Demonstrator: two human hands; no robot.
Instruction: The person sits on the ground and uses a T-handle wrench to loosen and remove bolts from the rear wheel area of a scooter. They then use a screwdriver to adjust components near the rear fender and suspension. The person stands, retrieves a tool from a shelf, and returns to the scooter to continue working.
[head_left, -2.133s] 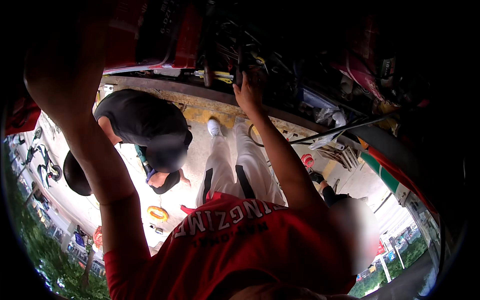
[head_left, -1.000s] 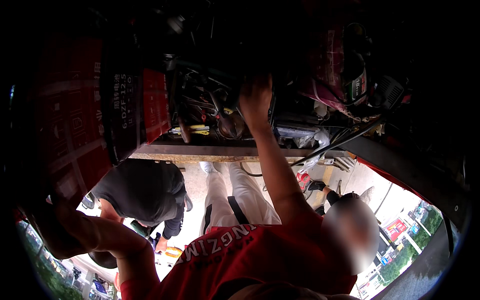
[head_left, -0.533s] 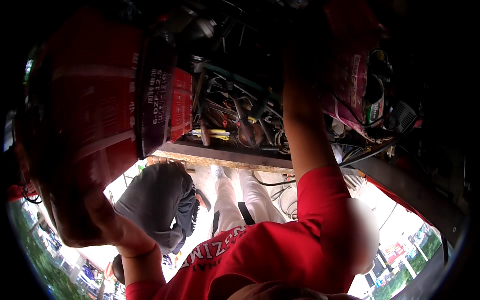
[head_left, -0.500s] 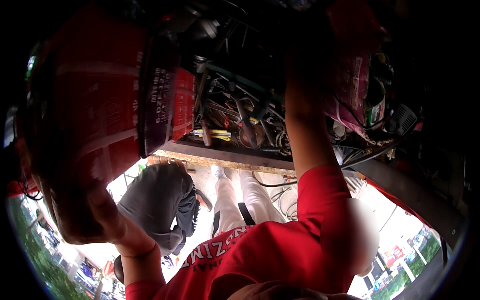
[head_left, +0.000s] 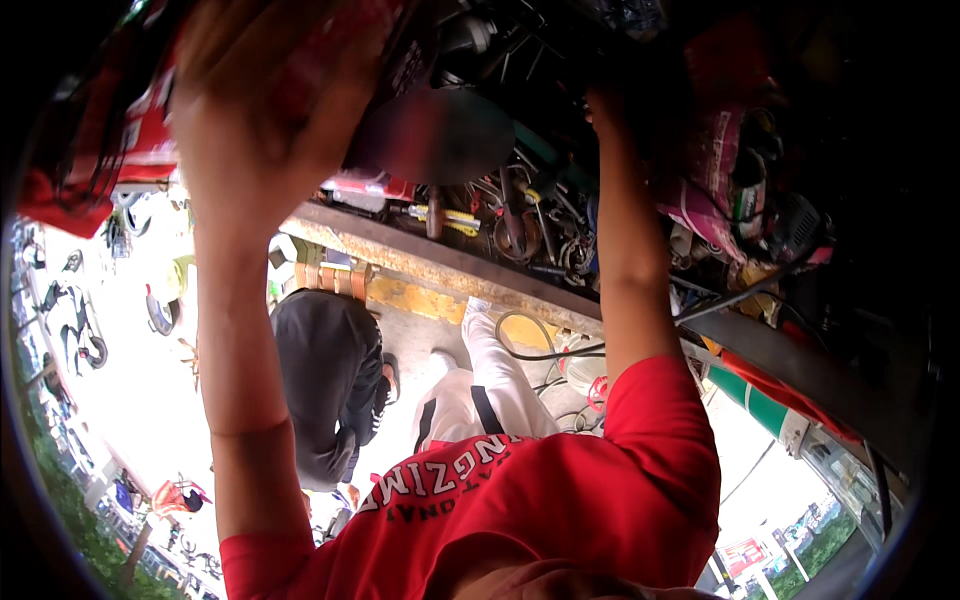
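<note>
My left hand is raised at the upper left, blurred by motion, with its thumb spread away from the fingers. It lies over a red box; whether the palm presses on the box, I cannot tell. My right arm reaches up into the dark part of the bench, where my right hand is mostly lost in shadow and its fingers are hidden. Between the two arms, loose hand tools fill the bench top, among them a yellow-handled cutter and a brown handle.
The bench's worn front edge runs across below the tools. A pink-purple packet and a black cable lie at the right. Beside my legs is another person in dark grey trousers. A green cylinder is at lower right.
My left hand has moved up and right from beneath the large red box, which has shifted up and away. The right arm stays extended into the dark area.
</note>
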